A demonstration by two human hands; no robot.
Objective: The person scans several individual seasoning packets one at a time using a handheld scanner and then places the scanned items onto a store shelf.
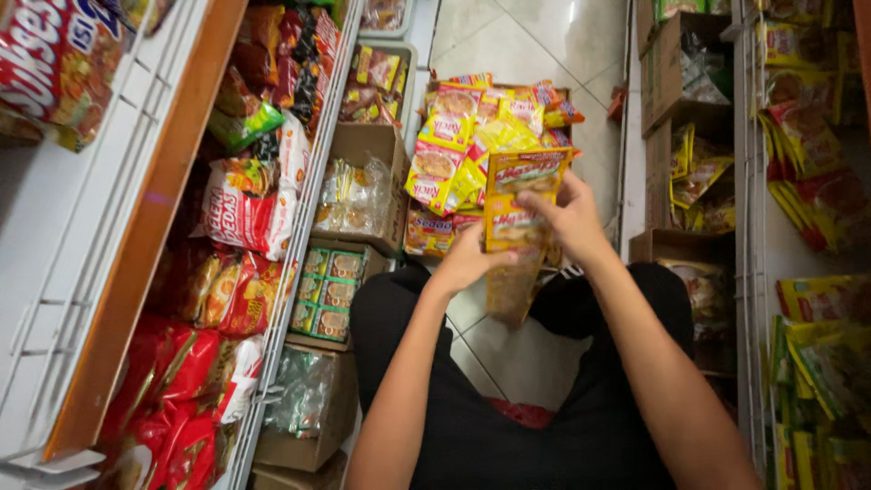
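A strip of joined yellow-and-red sachet packets [515, 227] hangs in front of my knees. My left hand [470, 259] grips its lower middle from the left. My right hand [570, 216] pinches it higher up from the right. Just beyond the hands, a cardboard box [563, 94] on the tiled floor is heaped with yellow and red noodle packets [458, 136].
White wire shelves [290, 263] on the left hold red and orange snack bags; below them stand open cartons [363, 145] of packets. On the right are stacked cardboard boxes [676, 63] and a rack of yellow packets [807, 136]. A narrow tiled aisle [544, 36] runs ahead.
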